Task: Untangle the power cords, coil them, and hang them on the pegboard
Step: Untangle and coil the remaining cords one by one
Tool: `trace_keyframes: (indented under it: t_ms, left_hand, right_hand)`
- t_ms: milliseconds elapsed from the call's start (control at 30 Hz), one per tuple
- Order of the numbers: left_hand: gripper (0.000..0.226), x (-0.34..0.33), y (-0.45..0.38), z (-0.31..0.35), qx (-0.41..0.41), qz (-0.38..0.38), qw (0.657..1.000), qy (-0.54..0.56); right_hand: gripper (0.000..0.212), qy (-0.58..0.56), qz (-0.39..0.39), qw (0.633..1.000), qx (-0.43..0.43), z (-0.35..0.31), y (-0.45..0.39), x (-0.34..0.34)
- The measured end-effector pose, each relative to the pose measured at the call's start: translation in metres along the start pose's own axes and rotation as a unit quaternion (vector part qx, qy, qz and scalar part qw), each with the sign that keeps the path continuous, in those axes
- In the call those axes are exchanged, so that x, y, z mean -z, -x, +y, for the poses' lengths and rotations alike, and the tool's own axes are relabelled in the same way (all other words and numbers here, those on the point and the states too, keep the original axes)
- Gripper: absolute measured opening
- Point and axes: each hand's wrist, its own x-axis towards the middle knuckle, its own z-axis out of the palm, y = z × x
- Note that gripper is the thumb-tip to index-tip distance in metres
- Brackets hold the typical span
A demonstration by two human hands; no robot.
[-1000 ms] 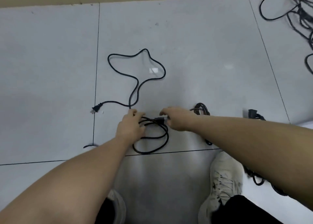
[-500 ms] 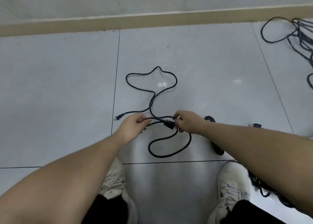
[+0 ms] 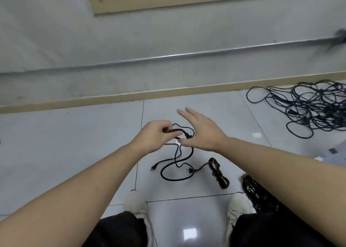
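Observation:
A black power cord [image 3: 176, 158] hangs from my left hand [image 3: 156, 135], which grips its upper part in a curled fist above the floor. The lower length trails onto the grey tiles in a loop [image 3: 168, 175], with a plug [image 3: 153, 167] at one end. My right hand [image 3: 201, 129] is beside the left, fingers straight and spread, touching the cord near its connector [image 3: 187, 134] with the thumb side. A second cord, coiled into a tight bundle [image 3: 218, 172], lies on the floor to the right, its plug [image 3: 190, 170] pointing left.
A tangled heap of black cords [image 3: 316, 110] lies at the far right by the beige skirting board [image 3: 168, 93]. A grey wall with a metal conduit [image 3: 168, 57] rises behind. My white shoes [image 3: 137, 207] stand below, with a dark patterned item [image 3: 252, 188] by the right one.
The view has tilted up as I rise. My left hand has lifted the cord off the floor. My right hand has let go of the connector and opened its fingers.

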Motion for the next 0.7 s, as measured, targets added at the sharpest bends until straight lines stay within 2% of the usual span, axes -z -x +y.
trace_keyframes:
  t_ms: [100,133,167,233,300,367,400,433,467,533,567,600,633,667,700]
  left_hand:
    - [0.036,-0.003,0.024,0.031,-0.013,0.038,0.997,0.067]
    - [0.033,-0.005,0.030,0.039,-0.007,0.055,0.992,0.116]
    - [0.032,-0.008,0.035,0.045,0.003,0.065,0.983,0.173]
    - [0.048,-0.017,0.043,0.050,0.027,0.070,0.966,0.248]
    - [0.071,-0.029,0.053,0.050,0.045,0.047,0.970,0.235]
    - [0.083,-0.041,0.058,0.049,0.048,-0.006,0.975,0.215]
    - [0.086,-0.045,0.059,0.049,0.045,-0.006,0.975,0.219]
    - [0.085,-0.047,0.061,0.049,0.046,0.026,0.973,0.225]
    - [0.075,-0.048,0.061,0.047,0.053,0.101,0.968,0.222]
    - [0.034,-0.053,0.062,0.040,0.099,0.261,0.937,0.209]
    - [0.036,-0.056,0.064,0.037,0.150,0.270,0.923,0.228]
    - [0.048,-0.059,0.068,0.036,0.214,0.214,0.917,0.258]
    - [0.060,-0.063,0.069,0.034,0.272,0.122,0.909,0.292]
    - [0.073,-0.064,0.069,0.033,0.316,0.031,0.889,0.330]
    - [0.086,-0.065,0.065,0.032,0.341,-0.027,0.861,0.375]
  right_hand:
    - [0.033,-0.138,-0.092,0.986,-0.030,-0.025,0.025,0.010]
    - [0.027,-0.183,-0.098,0.977,-0.040,-0.032,0.033,0.013]
    - [0.032,-0.204,-0.086,0.974,-0.045,-0.038,0.039,0.017]
    - [0.043,-0.252,-0.037,0.965,-0.055,-0.047,0.047,0.022]
    - [0.053,-0.328,0.020,0.940,-0.088,-0.053,0.049,0.028]
    - [0.058,-0.399,0.027,0.909,-0.119,-0.058,0.048,0.033]
    - [0.055,-0.419,0.027,0.898,-0.131,-0.060,0.047,0.036]
    - [0.053,-0.436,0.039,0.887,-0.147,-0.062,0.046,0.037]
    - [0.050,-0.461,0.061,0.870,-0.163,-0.062,0.044,0.040]
    - [0.044,-0.547,0.102,0.809,-0.190,-0.058,0.039,0.046]
    - [0.042,-0.587,0.114,0.775,-0.202,-0.056,0.037,0.049]
    - [0.042,-0.618,0.121,0.747,-0.214,-0.054,0.037,0.052]
    - [0.042,-0.637,0.122,0.726,-0.227,-0.053,0.037,0.053]
    - [0.041,-0.650,0.117,0.712,-0.240,-0.053,0.038,0.054]
    - [0.040,-0.653,0.105,0.707,-0.250,-0.052,0.039,0.054]
